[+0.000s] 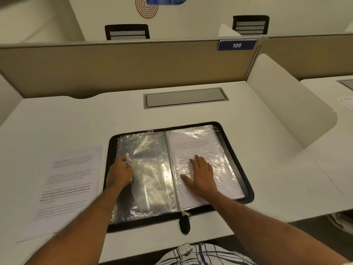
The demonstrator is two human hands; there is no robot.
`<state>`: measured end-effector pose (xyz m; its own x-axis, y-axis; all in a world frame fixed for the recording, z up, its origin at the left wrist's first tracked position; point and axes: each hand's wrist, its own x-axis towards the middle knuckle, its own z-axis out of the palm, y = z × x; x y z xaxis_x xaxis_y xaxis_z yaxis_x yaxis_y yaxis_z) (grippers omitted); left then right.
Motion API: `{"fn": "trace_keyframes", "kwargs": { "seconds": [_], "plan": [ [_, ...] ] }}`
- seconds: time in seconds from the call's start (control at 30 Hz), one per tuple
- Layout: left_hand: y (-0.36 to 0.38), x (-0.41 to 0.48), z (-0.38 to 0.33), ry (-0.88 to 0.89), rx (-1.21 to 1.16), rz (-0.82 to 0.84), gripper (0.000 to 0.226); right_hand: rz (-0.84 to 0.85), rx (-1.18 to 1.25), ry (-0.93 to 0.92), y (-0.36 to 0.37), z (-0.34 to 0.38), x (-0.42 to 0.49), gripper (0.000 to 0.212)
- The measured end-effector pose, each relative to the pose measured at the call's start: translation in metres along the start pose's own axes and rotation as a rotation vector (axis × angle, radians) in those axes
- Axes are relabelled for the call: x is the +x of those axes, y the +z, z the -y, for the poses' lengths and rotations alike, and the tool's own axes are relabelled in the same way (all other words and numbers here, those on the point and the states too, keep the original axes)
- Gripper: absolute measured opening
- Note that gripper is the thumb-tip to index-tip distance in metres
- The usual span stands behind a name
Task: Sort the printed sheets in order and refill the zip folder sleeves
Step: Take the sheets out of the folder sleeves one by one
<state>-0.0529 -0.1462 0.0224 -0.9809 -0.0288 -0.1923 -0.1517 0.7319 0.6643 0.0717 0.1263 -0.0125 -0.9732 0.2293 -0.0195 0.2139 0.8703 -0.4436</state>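
A black zip folder (248, 190) lies open on the white desk in front of me. Its left side shows crinkled clear sleeves (150, 169) with no sheet visible in the top one. The right sleeve (193, 144) holds a printed sheet. My left hand (120, 173) has its fingers curled on the outer edge of the left sleeve. My right hand (200, 173) lies flat with straight fingers, pressing on the filled right sleeve. A stack of printed sheets (65, 190) sits on the desk to the left of the folder.
A grey cable hatch (185, 97) is set into the desk behind the folder. A beige partition with a blue "109" tag (236, 45) closes the back. A white side divider (286, 104) stands at the right, with more paper (345, 103) on the neighbouring desk.
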Motion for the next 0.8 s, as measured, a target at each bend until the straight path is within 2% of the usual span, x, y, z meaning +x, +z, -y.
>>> {"fn": "trace_keyframes", "kwargs": {
  "seconds": [0.17, 0.4, 0.6, 0.73, 0.8],
  "plan": [
    [-0.020, 0.007, 0.012, -0.037, 0.124, -0.095, 0.041, 0.013, -0.042, 0.052, 0.001, 0.004, 0.003, 0.083],
    [-0.031, 0.013, 0.015, -0.032, 0.141, -0.151, 0.043, -0.007, -0.045, 0.072, 0.002, 0.006, 0.007, 0.098],
    [-0.012, 0.018, -0.006, 0.112, 0.171, -0.115, 0.041, -0.001, -0.047, 0.076, -0.005, 0.001, 0.007, 0.102],
    [0.004, 0.021, -0.011, 0.315, 0.343, -0.033, 0.061, 0.012, -0.048, 0.068, -0.010, -0.012, 0.005, 0.102],
    [0.010, 0.025, -0.010, 0.355, 0.456, 0.033, 0.073, 0.019, -0.053, 0.061, -0.012, -0.018, 0.004, 0.102]
  ]
}}
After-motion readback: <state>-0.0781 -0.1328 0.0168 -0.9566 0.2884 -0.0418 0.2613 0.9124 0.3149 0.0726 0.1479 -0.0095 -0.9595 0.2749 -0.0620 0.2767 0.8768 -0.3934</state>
